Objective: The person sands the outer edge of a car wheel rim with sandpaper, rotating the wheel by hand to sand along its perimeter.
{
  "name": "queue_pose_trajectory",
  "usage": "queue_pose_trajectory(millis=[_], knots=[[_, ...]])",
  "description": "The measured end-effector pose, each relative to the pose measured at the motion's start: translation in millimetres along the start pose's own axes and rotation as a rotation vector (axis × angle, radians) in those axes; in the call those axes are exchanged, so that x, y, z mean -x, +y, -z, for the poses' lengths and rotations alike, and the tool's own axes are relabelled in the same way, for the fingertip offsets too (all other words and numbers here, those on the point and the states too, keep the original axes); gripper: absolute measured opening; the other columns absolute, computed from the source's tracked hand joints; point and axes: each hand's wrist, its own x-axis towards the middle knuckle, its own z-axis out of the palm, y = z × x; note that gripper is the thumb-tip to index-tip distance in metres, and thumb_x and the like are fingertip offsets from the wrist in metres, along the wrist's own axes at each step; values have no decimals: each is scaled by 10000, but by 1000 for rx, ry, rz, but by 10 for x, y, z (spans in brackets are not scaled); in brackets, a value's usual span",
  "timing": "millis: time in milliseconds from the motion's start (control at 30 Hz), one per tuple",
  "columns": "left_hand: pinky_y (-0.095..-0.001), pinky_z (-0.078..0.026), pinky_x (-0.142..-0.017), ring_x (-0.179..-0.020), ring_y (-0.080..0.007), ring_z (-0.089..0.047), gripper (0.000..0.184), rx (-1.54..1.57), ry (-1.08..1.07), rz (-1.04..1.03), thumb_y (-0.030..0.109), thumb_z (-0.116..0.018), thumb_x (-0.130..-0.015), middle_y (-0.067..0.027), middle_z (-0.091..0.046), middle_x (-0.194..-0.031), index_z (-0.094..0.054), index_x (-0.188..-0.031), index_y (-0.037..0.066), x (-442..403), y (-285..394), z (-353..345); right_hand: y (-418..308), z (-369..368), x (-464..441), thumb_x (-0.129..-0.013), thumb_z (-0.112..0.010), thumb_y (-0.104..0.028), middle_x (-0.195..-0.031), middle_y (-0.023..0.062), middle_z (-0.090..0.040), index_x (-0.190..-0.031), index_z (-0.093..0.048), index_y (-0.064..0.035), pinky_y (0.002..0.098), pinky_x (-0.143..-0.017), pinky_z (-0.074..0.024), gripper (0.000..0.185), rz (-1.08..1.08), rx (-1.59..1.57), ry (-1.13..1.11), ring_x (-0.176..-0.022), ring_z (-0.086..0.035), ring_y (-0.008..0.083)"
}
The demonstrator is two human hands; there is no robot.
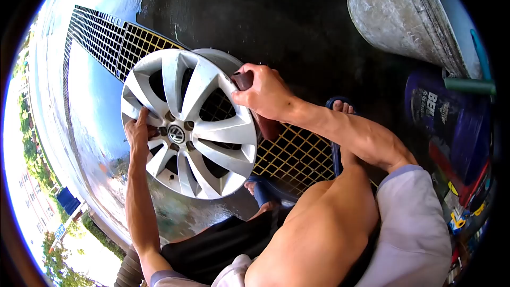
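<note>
A silver alloy wheel rim (210, 82) with a VW badge at its hub stands tilted over a floor grating. My left hand (139, 130) grips a spoke on the rim's left side, its fingers reaching into the gap near the hub. At the upper right edge of the rim, my right hand (265, 90) is closed round a dark reddish-brown cloth (243, 80). More of the cloth hangs below that hand, beside the rim.
Yellow-edged grating (297, 157) runs under the rim, with wet floor around it. A worn grey bucket (404, 16) stands at the upper right, above a dark purple container (441, 111). My sandalled feet are near the grating.
</note>
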Motion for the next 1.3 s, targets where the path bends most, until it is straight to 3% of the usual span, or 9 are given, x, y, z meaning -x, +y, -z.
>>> queue_pose_trajectory(millis=[233,300,400,467,633,767,900,1167,1300], knots=[[-316,-523,-455,-472,-186,-617,603,-84,-125,32,527,-684,-902,-127,-655,-627,-676,-823,-71,-100,-6,141,-864,1118,221,-894,-705,-149,-829,31,-645,-1133,-631,-3,232,-560,-538,290,-24,124,99,-648,-632,91],[-354,-497,-488,-470,-195,-600,650,-542,-143,-100,591,-636,-910,-118,-656,-621,-703,-831,-52,-92,222,365,-1410,1617,645,-899,-706,-267,-832,41,-663,-1196,-658,-66,243,-583,-521,363,195,214,416,-605,-618,96],[-347,-464,-595,-593,-180,-629,581,-656,231,-384,604,-612,-914,-101,-668,-644,-757,-932,42,-128,618,493,-2109,2674,1013,-1001,-498,-323,-1022,97,-638,-1382,-495,4,283,-770,-569,502,407,230,224,-916,-678,160],[-343,-486,-655,-676,-195,-659,530,-577,346,-511,571,-613,-927,-96,-702,-722,-756,-1026,71,-125,964,388,-2310,2859,926,-950,-495,-251,-968,113,-603,-1300,-522,34,317,-714,-537,452,247,414,445,-849,-628,191],[-364,-511,-791,-984,-240,-691,506,-257,133,-760,513,-643,-931,-125,-747,-1018,-721,-1148,63,-536,1283,-356,33,1656,639,-994,-384,-356,-1177,139,-542,-1348,-494,34,344,-902,-436,538,-302,683,419,-1068,-542,225],[-476,-481,-780,-830,-398,-661,758,-752,28,-542,688,-290,-960,-221,-686,-829,-762,-978,95,-728,1325,-591,1315,985,975,-1028,-296,-441,-1344,159,-494,-1386,-471,34,366,-1052,-356,619,-667,785,283,-1243,-472,252],[-464,-491,-783,-852,-384,-675,671,-648,45,-612,625,-326,-972,-197,-710,-867,-770,-993,122,-666,1324,-620,1892,897,1204,-1063,-207,-525,-1512,180,-445,-1424,-448,34,388,-1201,-275,708,-844,791,306,-1418,-403,279],[-454,-487,-787,-820,-369,-668,657,-619,57,-615,620,-356,-976,-171,-716,-859,-771,-973,111,-767,1240,-606,2355,1021,1257,-1064,-188,-534,-1512,197,-436,-1433,-436,49,376,-1202,-275,733,-838,1013,126,-1411,-409,293],[-463,-482,-794,-841,-382,-664,640,-621,84,-637,597,-350,-976,-207,-704,-890,-760,-968,106,-700,1261,-617,2603,971,1363,-981,-456,-180,-1146,196,-643,-1525,-303,-38,419,-973,-481,582,-443,1302,448,-1057,-613,370]])
